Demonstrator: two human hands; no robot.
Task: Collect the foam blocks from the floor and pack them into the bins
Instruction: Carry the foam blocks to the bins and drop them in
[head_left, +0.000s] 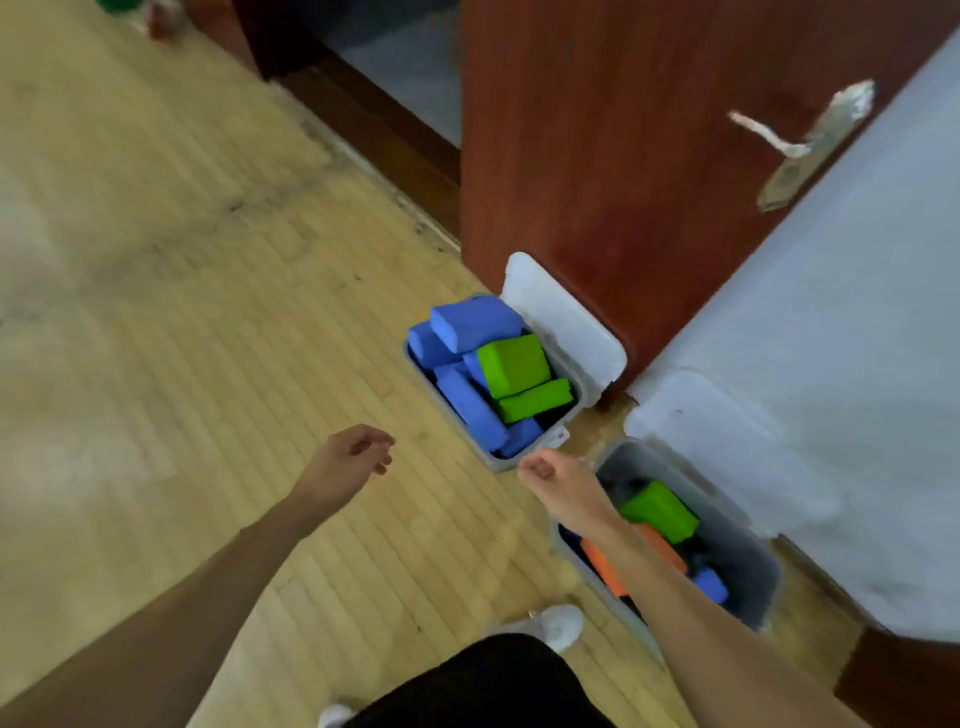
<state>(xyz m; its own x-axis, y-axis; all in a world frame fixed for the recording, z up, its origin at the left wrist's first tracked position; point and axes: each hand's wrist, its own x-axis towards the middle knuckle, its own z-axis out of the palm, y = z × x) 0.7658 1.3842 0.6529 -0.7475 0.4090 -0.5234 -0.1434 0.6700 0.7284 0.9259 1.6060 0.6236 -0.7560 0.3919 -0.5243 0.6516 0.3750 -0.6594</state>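
we see soft, even indoor light, brightest on the wooden floor (197, 291) toward nine o'clock, with no hard shadows. motion blur smears the whole view, worst on the door handle (800, 145) at two o'clock. straight edges bow outward, perhaps from the wide lens.
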